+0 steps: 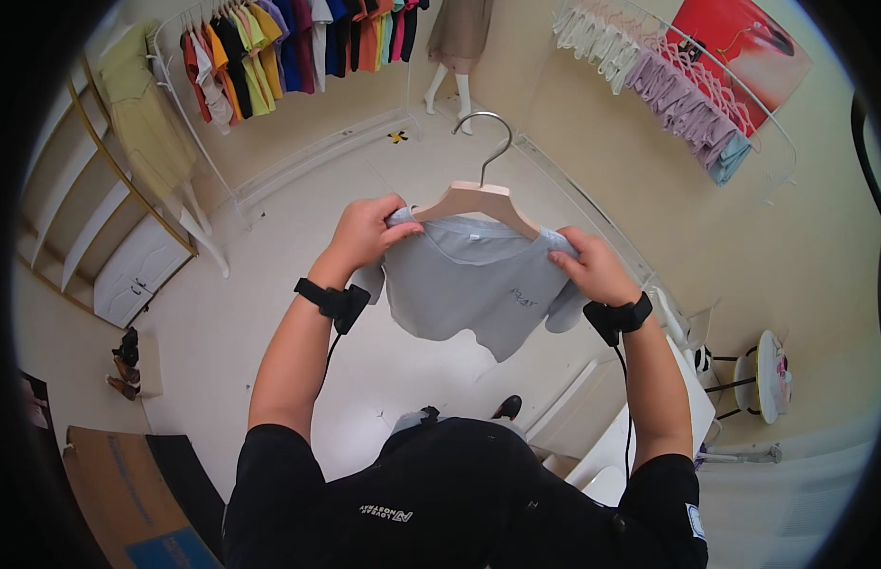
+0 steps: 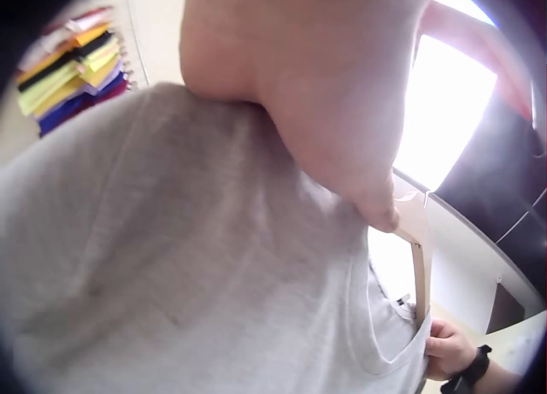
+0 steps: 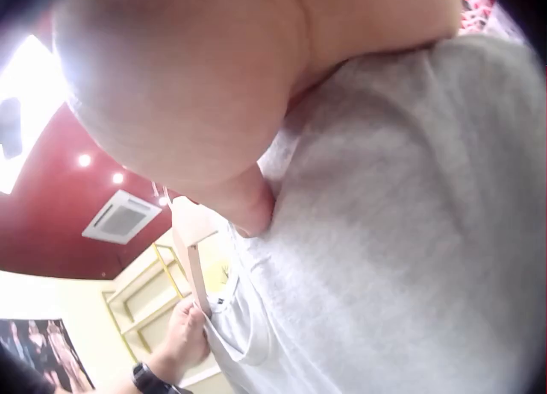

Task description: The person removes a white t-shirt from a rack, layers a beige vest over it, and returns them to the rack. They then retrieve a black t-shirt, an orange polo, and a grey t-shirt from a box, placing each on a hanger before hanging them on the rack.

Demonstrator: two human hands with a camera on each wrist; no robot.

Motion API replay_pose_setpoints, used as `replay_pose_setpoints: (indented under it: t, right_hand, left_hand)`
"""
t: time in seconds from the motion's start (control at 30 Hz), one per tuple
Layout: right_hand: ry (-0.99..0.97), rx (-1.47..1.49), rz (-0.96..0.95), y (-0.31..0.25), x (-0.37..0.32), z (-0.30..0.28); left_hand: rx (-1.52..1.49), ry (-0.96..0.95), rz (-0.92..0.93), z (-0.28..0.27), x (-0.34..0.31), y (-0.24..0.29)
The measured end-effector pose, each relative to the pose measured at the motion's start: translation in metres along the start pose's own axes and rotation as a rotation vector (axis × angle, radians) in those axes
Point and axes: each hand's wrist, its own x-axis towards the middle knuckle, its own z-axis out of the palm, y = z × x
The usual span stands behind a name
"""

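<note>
A light grey short-sleeved T-shirt [image 1: 459,289] with small dark lettering on the chest hangs on a pale wooden hanger [image 1: 478,199] with a metal hook [image 1: 502,142]. At the left shoulder of the shirt, my left hand [image 1: 367,230] pinches cloth and hanger end between thumb and fingers. My right hand [image 1: 597,268] grips the other shoulder in the same way. Both hands hold the shirt up in front of my body, its neckline facing me. In the left wrist view the shirt front [image 2: 197,257] fills the lower part, and the thumb presses near the collar.
Colourful shirts [image 1: 260,57] hang on a rack at the back left. Another rack at the back right carries white and lilac garments [image 1: 682,104]. Mannequins stand by the walls, one in a yellow-green dress [image 1: 151,123]. A cardboard box [image 1: 128,484] stands at lower left, a white table [image 1: 682,398] at right.
</note>
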Motion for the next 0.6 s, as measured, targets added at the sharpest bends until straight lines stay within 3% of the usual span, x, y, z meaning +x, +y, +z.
replay_pose_setpoints:
  t: [0.33,0.4,0.6]
  right_hand:
    - [0.065,0.139,0.056,0.027,0.032,-0.041]
    - [0.063,0.16,0.07,0.035,0.043,-0.046]
    - [0.014,0.188,0.073,0.075,0.089,-0.043]
  left_hand:
    - [0.249,-0.1,-0.151,-0.046,0.01,-0.074]
    - [0.129,-0.036,-0.312,-0.051,0.017,-0.086]
    - [0.131,0.269,-0.284,-0.023,0.049,-0.12]
